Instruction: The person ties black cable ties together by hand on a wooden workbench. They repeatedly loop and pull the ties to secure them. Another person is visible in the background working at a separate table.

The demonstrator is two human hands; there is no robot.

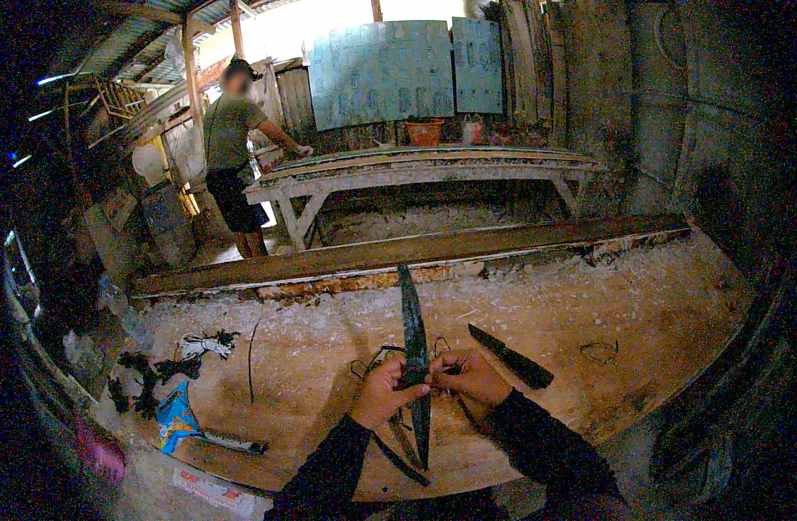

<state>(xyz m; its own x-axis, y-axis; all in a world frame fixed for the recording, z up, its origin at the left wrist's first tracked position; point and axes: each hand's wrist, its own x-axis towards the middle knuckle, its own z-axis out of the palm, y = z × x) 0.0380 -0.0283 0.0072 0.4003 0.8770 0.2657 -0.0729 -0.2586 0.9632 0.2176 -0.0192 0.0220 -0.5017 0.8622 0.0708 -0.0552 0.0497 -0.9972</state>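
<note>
Together both hands — left hand point(383, 392), right hand point(468, 375) — pinch the upright dark strip point(413, 330) between them.

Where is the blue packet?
In the head view, the crumpled blue plastic packet lies on the wooden workbench's left side, below the dark cord bundle.
</note>
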